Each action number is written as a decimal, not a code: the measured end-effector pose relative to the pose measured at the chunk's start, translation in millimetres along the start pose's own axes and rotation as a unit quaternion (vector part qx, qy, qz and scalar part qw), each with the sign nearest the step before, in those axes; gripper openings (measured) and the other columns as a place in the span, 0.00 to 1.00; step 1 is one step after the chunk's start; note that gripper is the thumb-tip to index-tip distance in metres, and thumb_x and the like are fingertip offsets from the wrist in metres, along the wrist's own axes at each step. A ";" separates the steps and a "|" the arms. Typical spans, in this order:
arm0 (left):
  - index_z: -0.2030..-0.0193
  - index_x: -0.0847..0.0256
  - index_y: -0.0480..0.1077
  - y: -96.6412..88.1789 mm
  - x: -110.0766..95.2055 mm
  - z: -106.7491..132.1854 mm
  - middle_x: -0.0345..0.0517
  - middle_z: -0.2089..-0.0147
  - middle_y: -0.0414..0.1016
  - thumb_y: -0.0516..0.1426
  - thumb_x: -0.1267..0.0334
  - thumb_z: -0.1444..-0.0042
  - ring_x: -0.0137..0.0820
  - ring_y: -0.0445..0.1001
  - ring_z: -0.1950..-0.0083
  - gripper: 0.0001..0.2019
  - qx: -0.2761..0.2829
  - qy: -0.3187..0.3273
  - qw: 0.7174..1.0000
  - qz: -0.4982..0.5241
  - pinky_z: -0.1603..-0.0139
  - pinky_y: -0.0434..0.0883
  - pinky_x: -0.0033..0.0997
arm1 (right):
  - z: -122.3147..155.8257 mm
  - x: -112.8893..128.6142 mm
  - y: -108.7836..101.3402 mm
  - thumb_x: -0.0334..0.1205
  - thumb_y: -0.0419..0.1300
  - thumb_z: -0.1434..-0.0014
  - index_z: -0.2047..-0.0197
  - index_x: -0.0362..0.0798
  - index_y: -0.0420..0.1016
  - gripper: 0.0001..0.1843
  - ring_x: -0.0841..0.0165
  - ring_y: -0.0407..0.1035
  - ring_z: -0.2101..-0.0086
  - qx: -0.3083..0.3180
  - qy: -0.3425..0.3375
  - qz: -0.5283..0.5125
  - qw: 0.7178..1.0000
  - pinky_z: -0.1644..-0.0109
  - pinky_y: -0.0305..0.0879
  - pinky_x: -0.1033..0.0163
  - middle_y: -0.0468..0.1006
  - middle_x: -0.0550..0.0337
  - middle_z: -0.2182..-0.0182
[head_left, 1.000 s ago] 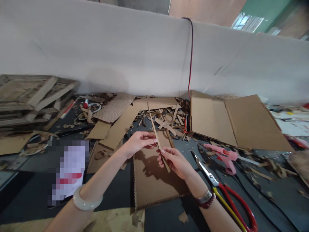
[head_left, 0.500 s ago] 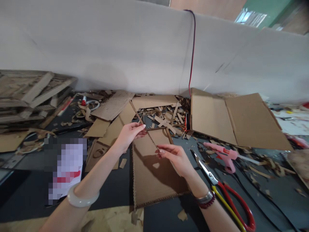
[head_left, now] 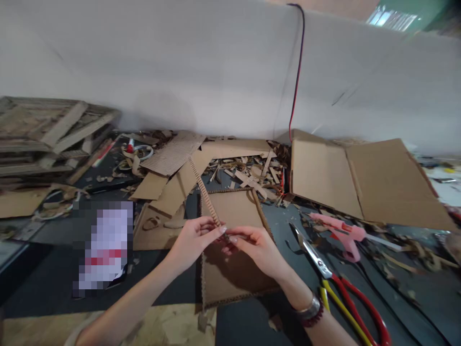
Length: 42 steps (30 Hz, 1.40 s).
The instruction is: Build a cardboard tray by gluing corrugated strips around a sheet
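the left hand (head_left: pixel 192 242) and right hand (head_left: pixel 257 250) have drawn close together since a moment ago, when they stood further apart. both now look closed in a pinch on the low end of a narrow cardboard strip (head_left: pixel 204 194), which slants up and away over a flat cardboard sheet (head_left: pixel 230 211) (its ridged edge faces the room). the fingers hide that end, so the left hand's grip is hard to be sure of.
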State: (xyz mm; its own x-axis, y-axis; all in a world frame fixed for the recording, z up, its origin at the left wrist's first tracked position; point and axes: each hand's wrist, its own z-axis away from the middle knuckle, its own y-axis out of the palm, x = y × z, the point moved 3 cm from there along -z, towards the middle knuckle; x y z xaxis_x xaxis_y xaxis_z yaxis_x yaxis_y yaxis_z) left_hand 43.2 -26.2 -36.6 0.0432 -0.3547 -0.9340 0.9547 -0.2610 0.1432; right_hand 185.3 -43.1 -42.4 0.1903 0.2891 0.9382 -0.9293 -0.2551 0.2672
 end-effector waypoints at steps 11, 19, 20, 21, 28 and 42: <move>0.69 0.64 0.72 -17.6 13.5 12.5 0.38 0.79 0.75 0.63 0.65 0.59 0.26 0.72 0.76 0.09 -0.053 0.082 0.995 0.012 0.72 0.70 0.22 | 7.6 -15.9 14.4 0.39 0.65 0.55 0.66 0.45 0.76 0.11 0.69 0.74 0.70 -0.006 0.009 0.030 0.999 0.62 0.71 0.65 0.80 0.59 0.72; 0.58 0.60 0.73 -20.7 12.4 21.1 0.43 0.70 0.70 0.55 0.68 0.47 0.28 0.69 0.70 0.10 -0.096 0.280 0.907 -0.298 0.69 0.68 0.25 | 10.5 -6.1 7.3 0.38 0.61 0.50 0.59 0.48 0.70 0.13 0.72 0.69 0.71 -0.030 -0.082 0.079 0.993 0.65 0.68 0.66 0.75 0.62 0.74; 0.57 0.59 0.73 -21.4 10.2 22.2 0.43 0.68 0.68 0.53 0.70 0.46 0.28 0.68 0.69 0.12 -0.113 0.323 0.872 -0.349 0.68 0.67 0.25 | 10.6 -3.9 4.4 0.38 0.62 0.50 0.55 0.50 0.67 0.17 0.73 0.68 0.72 -0.033 -0.095 0.054 0.993 0.66 0.67 0.67 0.74 0.64 0.74; 0.56 0.58 0.73 -22.4 8.3 22.9 0.44 0.67 0.66 0.52 0.71 0.46 0.28 0.67 0.68 0.13 -0.130 0.359 0.837 -0.392 0.67 0.67 0.26 | 10.7 -1.7 1.4 0.37 0.62 0.50 0.53 0.52 0.65 0.20 0.75 0.67 0.73 -0.035 -0.108 0.028 0.993 0.68 0.66 0.69 0.73 0.66 0.75; 0.58 0.56 0.73 -33.8 -4.3 18.0 0.44 0.66 0.60 0.51 0.73 0.46 0.31 0.62 0.65 0.14 -0.248 0.417 0.697 -0.528 0.62 0.64 0.34 | 14.6 16.8 -20.8 0.35 0.61 0.48 0.67 0.52 0.74 0.04 0.80 0.63 0.79 -0.124 -0.226 -0.036 0.966 0.76 0.61 0.76 0.70 0.69 0.80; 0.60 0.61 0.69 -12.8 20.2 24.6 0.38 0.76 0.67 0.55 0.56 0.47 0.23 0.62 0.79 0.12 -0.006 0.138 0.989 -0.053 0.80 0.61 0.21 | 28.0 0.2 18.7 0.37 0.56 0.43 0.51 0.52 0.67 0.15 0.68 0.72 0.60 0.051 -0.133 0.109 0.984 0.55 0.69 0.60 0.76 0.57 0.59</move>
State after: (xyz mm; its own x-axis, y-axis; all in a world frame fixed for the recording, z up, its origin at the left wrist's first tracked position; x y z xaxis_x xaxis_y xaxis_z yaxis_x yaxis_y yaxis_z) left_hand 24.5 -52.1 -49.2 0.0200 -0.0666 -0.9976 0.9617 -0.2717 0.0374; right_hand 176.8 -73.6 -31.1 0.0791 -0.0319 0.9964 -0.9231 -0.3796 0.0611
